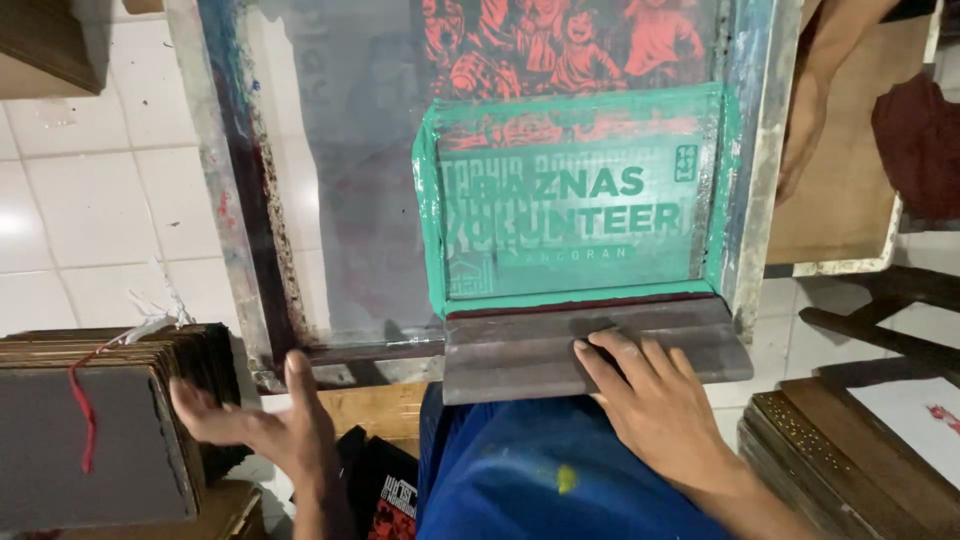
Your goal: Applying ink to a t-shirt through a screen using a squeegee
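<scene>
Near: left hand (265, 425) open, fingers spread beside stacked boards (100, 420). Right hand (655, 400) pressing flat on grey squeegee (595, 345), fingers not curled around, at near edge of screen frame (500, 160). Probably print stroke just ending; next calls for lifting squeegee cleanly.

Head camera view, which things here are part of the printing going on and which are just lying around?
In use: squeegee under right hand; screen frame; green ink; stack of boards by left hand.
Lying about: dark red cloth; wooden boards at right.
</scene>
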